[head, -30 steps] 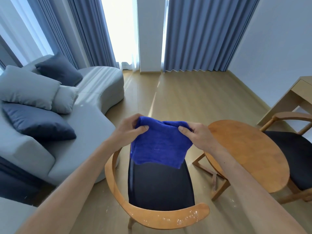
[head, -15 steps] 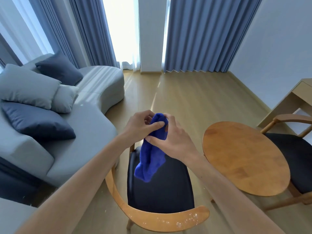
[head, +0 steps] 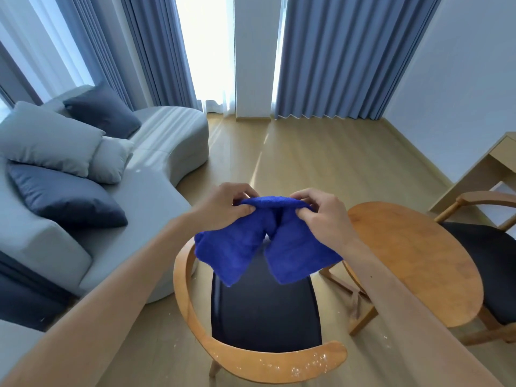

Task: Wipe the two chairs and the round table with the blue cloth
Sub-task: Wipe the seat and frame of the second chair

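Pinching the blue cloth along its top fold, the left hand and right hand held it in the air above the near chair, two flaps hanging down. At three o'clock stood the round table, the second chair beyond it.

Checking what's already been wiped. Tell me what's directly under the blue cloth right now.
The blue cloth, held by the left hand and right hand, hangs above the near chair. Its black seat shows below; the seat's far edge is hidden.
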The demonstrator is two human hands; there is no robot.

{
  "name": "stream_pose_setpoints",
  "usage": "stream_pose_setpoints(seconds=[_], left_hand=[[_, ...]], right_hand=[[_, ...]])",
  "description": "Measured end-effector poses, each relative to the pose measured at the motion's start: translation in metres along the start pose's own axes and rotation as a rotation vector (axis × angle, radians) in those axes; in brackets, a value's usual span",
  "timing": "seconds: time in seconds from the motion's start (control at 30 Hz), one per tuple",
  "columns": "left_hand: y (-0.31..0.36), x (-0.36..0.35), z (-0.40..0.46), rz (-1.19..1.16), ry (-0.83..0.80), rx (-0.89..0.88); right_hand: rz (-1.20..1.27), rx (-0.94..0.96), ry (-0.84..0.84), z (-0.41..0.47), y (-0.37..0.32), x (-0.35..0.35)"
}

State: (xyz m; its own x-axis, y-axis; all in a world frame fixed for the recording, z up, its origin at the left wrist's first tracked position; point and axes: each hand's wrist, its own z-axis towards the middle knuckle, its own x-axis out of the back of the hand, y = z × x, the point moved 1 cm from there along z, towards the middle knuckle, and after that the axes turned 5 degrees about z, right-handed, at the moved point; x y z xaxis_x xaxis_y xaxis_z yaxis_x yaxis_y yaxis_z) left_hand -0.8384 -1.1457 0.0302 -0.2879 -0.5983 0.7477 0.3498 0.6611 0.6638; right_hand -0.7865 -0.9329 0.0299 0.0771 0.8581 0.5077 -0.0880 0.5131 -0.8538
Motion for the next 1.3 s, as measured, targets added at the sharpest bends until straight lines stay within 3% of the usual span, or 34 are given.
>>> stream_pose_setpoints(seconds=[0.13, 0.23, 0.4, 0.47, 0.6, 0.8, 0.97, 1.1, 1.3], left_hand=[[-0.018, -0.008, 0.0, 0.213, -0.068, -0.036], [-0.03, -0.017, -0.001, 0.243, -0.065, -0.019], [-0.011, -0.036, 0.003, 0.244, 0.165, 0.124], [0.017, -0.046, -0.007, 0.195, 0.246, 0.055], [0.061, -0.063, -0.041, 0.221, 0.256, -0.102], [0.063, -0.082, -0.049, 0.552, 0.388, -0.323], [0.056, -0.101, -0.04, 0.762, 0.433, -0.33], [0.061, -0.101, -0.028, 0.74, 0.497, -0.305], [0.065, -0.1, -0.019, 0.685, 0.444, -0.394]], right_hand=[[-0.005, 0.023, -0.046, 0.002, -0.004, 0.013], [-0.017, 0.027, -0.078, 0.004, -0.007, 0.019], [-0.049, -0.022, -0.068, 0.01, -0.008, 0.017], [0.043, -0.113, -0.017, 0.013, -0.008, 0.017], [0.226, -0.297, 0.046, 0.015, -0.007, 0.018], [0.449, -0.504, 0.12, 0.02, -0.004, 0.02], [0.694, -0.578, 0.158, 0.019, -0.003, 0.026], [0.884, -0.612, 0.166, 0.015, -0.005, 0.026], [0.919, -0.613, 0.168, 0.013, -0.008, 0.021]])
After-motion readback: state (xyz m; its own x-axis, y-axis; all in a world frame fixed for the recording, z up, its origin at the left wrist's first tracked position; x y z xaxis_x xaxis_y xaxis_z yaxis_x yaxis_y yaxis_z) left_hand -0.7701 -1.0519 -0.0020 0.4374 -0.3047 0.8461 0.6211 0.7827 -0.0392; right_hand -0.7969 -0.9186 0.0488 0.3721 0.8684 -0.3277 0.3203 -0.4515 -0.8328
